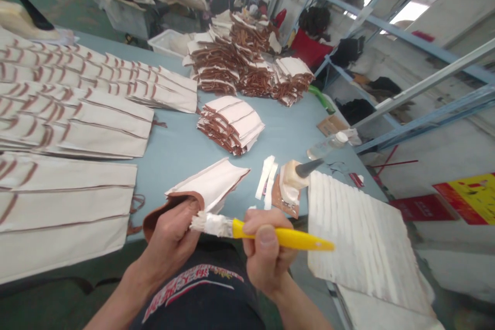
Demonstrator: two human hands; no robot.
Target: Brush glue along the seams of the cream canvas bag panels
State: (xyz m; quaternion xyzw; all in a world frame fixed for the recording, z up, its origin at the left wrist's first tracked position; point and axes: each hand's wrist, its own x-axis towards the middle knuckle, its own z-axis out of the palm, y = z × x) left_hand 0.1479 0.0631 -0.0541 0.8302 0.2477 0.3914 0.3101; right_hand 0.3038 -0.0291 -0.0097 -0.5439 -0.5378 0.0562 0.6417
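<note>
My right hand [268, 250] is closed around the yellow handle of a paintbrush [286, 237]. White paste coats its bristles, which point left and come close to the fingers of my left hand. My left hand [174, 232] grips a folded piece [209, 180] with a white face and brown leather-like edge, held at the near table edge. Part of that piece is hidden behind my fingers. Just right of it lie white strips [266, 180]. A pale container with a dark spout [296, 175] stands on a brown scrap beside them.
Overlapping white pieces [69, 129] cover the left of the blue table [170, 144]. A small brown-white stack [232, 124] lies mid-table, larger piles [235, 56] behind. A clear bottle [327, 145] and a white ridged sheet [356, 237] are at the right, near metal shelving [410, 46].
</note>
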